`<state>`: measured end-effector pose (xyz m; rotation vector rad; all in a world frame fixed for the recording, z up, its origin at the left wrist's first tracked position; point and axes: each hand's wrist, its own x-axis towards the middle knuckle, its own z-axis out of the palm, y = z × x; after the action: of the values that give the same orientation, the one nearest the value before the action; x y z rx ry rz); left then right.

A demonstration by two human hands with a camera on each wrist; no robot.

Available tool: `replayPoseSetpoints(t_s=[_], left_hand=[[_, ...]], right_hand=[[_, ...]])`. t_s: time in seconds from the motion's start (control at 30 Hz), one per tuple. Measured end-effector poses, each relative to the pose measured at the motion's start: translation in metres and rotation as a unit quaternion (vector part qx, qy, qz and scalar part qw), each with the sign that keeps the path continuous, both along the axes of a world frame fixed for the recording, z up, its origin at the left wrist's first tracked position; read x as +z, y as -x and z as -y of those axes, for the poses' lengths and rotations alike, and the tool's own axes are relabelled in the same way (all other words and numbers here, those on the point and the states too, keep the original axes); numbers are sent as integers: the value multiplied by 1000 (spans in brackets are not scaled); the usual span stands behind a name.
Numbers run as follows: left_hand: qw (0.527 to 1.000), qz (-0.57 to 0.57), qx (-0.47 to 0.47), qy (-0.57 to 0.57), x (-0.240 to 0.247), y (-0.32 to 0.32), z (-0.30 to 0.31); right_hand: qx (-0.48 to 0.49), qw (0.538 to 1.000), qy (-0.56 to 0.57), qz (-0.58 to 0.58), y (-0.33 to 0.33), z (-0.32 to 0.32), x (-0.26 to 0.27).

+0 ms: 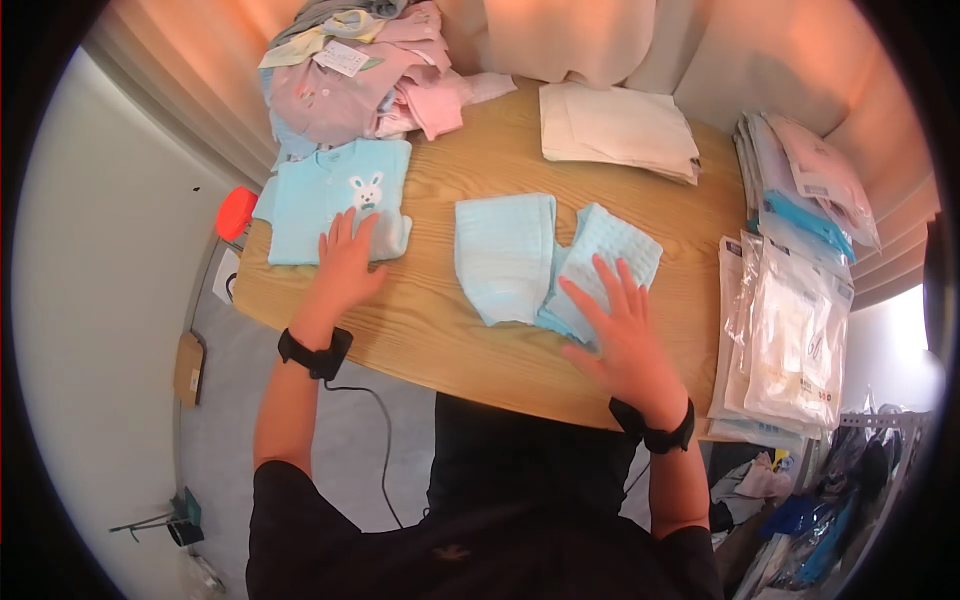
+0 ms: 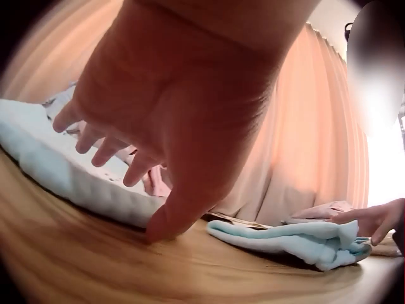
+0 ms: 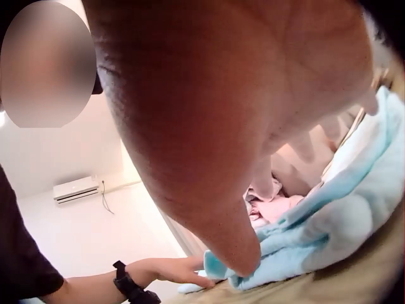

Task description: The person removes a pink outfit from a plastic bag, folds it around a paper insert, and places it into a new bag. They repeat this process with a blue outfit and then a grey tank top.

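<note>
A light blue baby top (image 1: 318, 205) with a white rabbit on it lies folded at the table's left. My left hand (image 1: 346, 272) is at its lower right corner, fingers spread over the cloth near the rabbit; the left wrist view shows its thumb down by the wood. Light blue baby pants (image 1: 505, 250) lie in the middle, one leg angled out from the other. Over the textured right leg, my right hand (image 1: 632, 345) stretches its fingers, palm down. The right wrist view has its thumb right against the blue cloth (image 3: 329, 234). Neither hand grips anything.
A heap of baby clothes (image 1: 340, 90) fills the table's back left. Flat pale paper-like sheets (image 1: 615, 130) lie at the back. Plastic-bagged garments (image 1: 795, 320) are stacked along the right edge. A cable (image 1: 385, 420) hangs from the left wrist strap.
</note>
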<state>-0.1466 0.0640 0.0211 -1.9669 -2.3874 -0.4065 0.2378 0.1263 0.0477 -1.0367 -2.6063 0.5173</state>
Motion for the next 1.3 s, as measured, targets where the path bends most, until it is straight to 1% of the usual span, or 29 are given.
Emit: replayPoseSetpoints(t_s=[0.07, 0.17, 0.2, 0.27, 0.3, 0.37, 0.4, 0.47, 0.5, 0.53, 0.6, 0.7, 0.8, 0.87, 0.93, 1.0, 1.1, 1.17, 1.2, 1.23, 1.3], left_hand=[[999, -14, 30, 22, -6, 20, 1], [996, 55, -45, 58, -3, 39, 2], [993, 44, -16, 112, -1, 41, 7], [974, 24, 42, 219, 25, 33, 19], [970, 68, 13, 234, 36, 34, 32], [952, 155, -46, 261, 48, 37, 67], [968, 156, -21, 195, 45, 26, 73], [986, 152, 31, 59, 38, -7, 71], [990, 109, 68, 65, 33, -19, 67], [992, 71, 94, 54, 21, -22, 64], [989, -7, 141, 32, -4, -22, 60], [978, 90, 178, 58, -8, 9, 73], [968, 158, 191, -40, 12, 34, 109], [944, 148, 255, -146, 5, 51, 143], [905, 221, 276, -236, 9, 67, 178], [821, 301, 281, -396, 8, 74, 213], [724, 344, 335, -495, 13, 96, 278], [679, 340, 352, -547, 20, 102, 311], [661, 337, 357, -568, 22, 105, 323], [643, 332, 358, -590, 25, 104, 330], [628, 337, 346, -610, 33, 104, 327]], right_hand=[[16, 999, 32, 27, 10, -1, -5], [20, 996, 55, 67, 20, 4, -11], [18, 995, 59, 81, 22, 7, -12], [14, 994, 58, 93, 23, 13, -12], [11, 993, 57, 100, 23, 15, -10], [46, 991, 98, 74, 23, 25, 1], [63, 989, 119, 63, 23, 30, 7], [93, 961, 255, -49, 27, 34, 17], [108, 935, 320, -104, 31, 34, 20], [130, 956, 254, -66, 33, 32, 21], [167, 979, 114, 6, 37, 28, 23], [214, 974, 74, 26, 48, 14, -7], [214, 975, 58, 31, 56, 15, -12], [215, 975, 46, 46, 63, 15, -14], [212, 975, 27, 59, 72, 18, -18], [207, 976, -7, 68, 89, 18, -23], [199, 976, -16, 84, 118, 20, -24], [212, 975, -11, 59, 148, 18, -33], [210, 977, -9, 47, 163, 18, -37], [203, 979, 5, 11, 180, 20, -40], [193, 977, 28, -83, 210, 26, -41]])
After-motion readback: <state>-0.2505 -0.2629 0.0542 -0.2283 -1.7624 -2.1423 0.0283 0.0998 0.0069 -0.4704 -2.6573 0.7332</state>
